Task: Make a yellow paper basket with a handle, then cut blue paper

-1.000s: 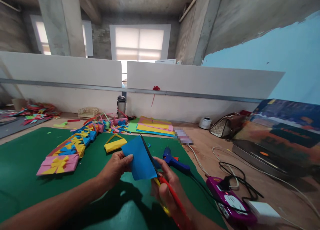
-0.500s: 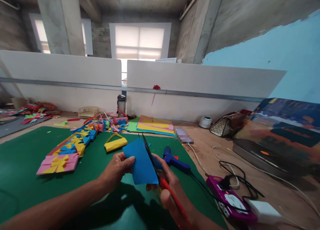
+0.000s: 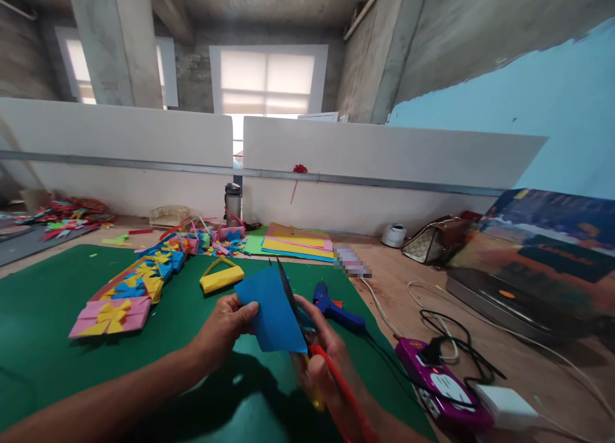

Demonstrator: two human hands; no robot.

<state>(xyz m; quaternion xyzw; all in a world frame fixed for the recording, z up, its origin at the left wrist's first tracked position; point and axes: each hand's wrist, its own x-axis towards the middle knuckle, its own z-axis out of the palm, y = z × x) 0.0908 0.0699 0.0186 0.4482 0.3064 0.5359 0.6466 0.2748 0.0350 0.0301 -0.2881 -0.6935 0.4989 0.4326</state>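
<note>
A sheet of blue paper (image 3: 271, 311) is pinched at its left edge by my left hand (image 3: 233, 324), thumb on top. My right hand (image 3: 331, 363) grips scissors (image 3: 293, 302) with red handles and dark blades. Those blades lie along the right edge of the blue paper, pointing away from me. Some of the right fingers are hidden behind the paper and handles. Just beyond the paper lies a small folded yellow paper bag (image 3: 221, 278) with a handle. To the right of my right hand rests a blue glue gun (image 3: 336, 308).
A green mat (image 3: 182, 379) covers the table. Decorated paper bags (image 3: 113, 315) line up at left. Coloured paper sheets (image 3: 293, 241) and a bottle (image 3: 233, 202) stand at the back. A purple power strip (image 3: 442, 388) with cables lies right, near a dark case (image 3: 509, 308).
The scissors have shifted slightly right with my right hand, and their blades sit closer to the paper's right edge. My left hand stays nearly still on the paper.
</note>
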